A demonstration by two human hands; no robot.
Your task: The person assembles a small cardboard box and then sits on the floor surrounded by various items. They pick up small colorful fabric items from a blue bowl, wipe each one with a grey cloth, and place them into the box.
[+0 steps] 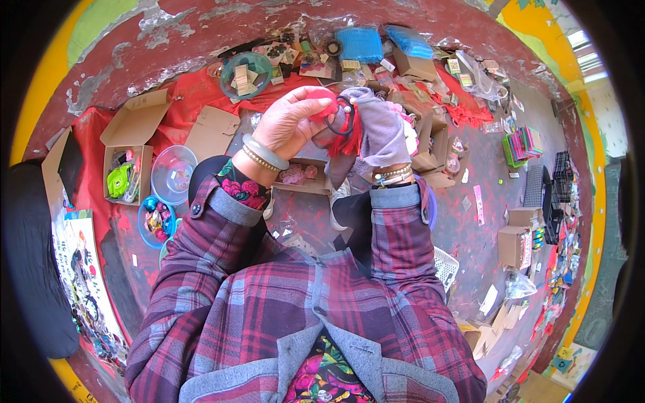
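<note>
My left hand (pixel 287 121) pinches a red fuzzy piece (pixel 321 99) between thumb and fingers, in front of my chest. Grey cloth (pixel 380 136) covers most of my right hand; only the wrist with its bracelets shows, and its fingers are hidden. Between the two hands hangs a dark elastic hair tie (pixel 344 130) with pearl-like beads and red tassels (pixel 350 141). Whether the red piece is joined to the hair tie, I cannot tell. Pink and white trimmings (pixel 409 128) peek out behind the cloth. Below the hands lies an open cardboard box (pixel 315 187) holding pink fluffy balls (pixel 296 174).
To the left stand an open carton (pixel 146 174), a clear plastic basin (pixel 174 194) and a blue bowl (pixel 160 242) of shiny ornaments. A green basin (pixel 264 70) and blue plastic packs (pixel 359 44) line the wall. Cartons (pixel 514 247) and a green basket (pixel 510 153) sit right.
</note>
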